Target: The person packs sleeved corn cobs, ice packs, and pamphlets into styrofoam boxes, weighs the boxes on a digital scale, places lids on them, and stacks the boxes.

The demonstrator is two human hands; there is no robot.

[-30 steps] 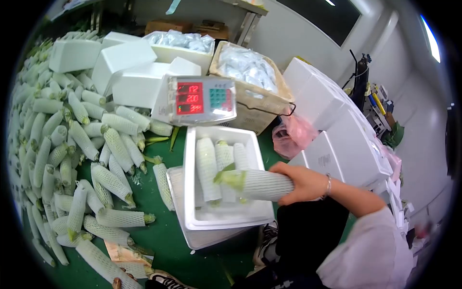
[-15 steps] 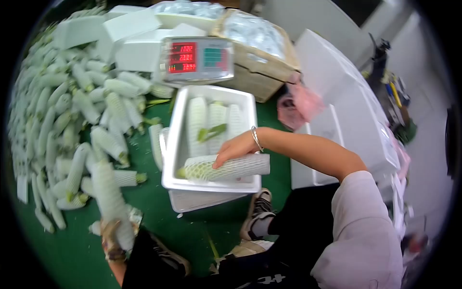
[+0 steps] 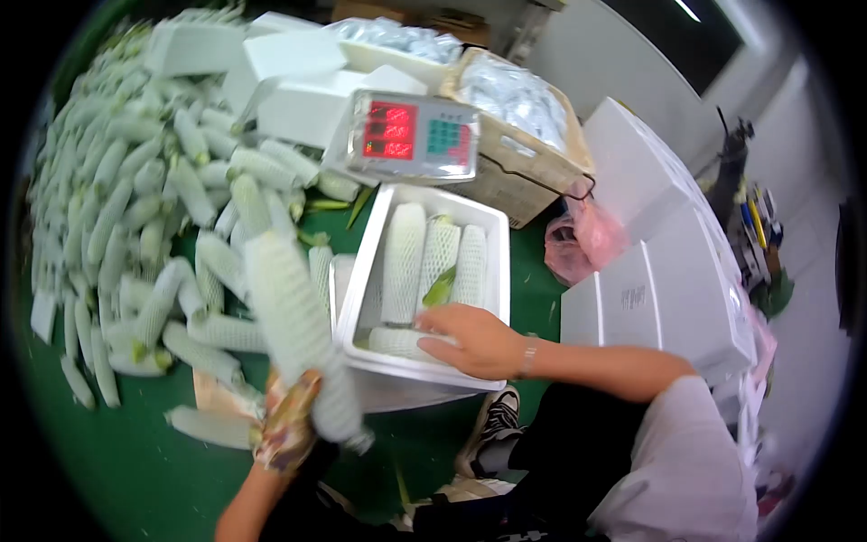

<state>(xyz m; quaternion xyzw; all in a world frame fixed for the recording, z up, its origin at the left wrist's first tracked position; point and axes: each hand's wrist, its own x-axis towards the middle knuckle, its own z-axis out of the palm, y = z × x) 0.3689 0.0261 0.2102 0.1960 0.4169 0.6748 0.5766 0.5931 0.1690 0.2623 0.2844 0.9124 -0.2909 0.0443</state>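
Observation:
My left hand [image 3: 287, 423], in a patterned glove, is closed round an ear of corn [image 3: 302, 325] in a white foam net, tilted and blurred by motion. It is left of a white foam box [image 3: 354, 303]. Inside the box, several netted ears of corn [image 3: 404, 257] lie side by side, with a green husk leaf [image 3: 440, 286] on top. Another netted ear [image 3: 393, 341] lies crosswise at the box's near end. My right hand [image 3: 479, 341] is on that ear, thumb and fingers to either side of it; its right part is hidden under the hand.
A large pile of netted corn [image 3: 117, 208] covers the left of the green surface [image 3: 135, 452]. Behind the box stands a scale with a red display [image 3: 414, 135]. Farther back is a crate of silvery packs [image 3: 519, 99]. White foam boxes [image 3: 623, 298] and a pink bag [image 3: 596, 235] are at right.
My right hand has lowered the crosswise ear into the near end of the box. My left hand has brought its ear up and right, closer to the box. The view has shifted.

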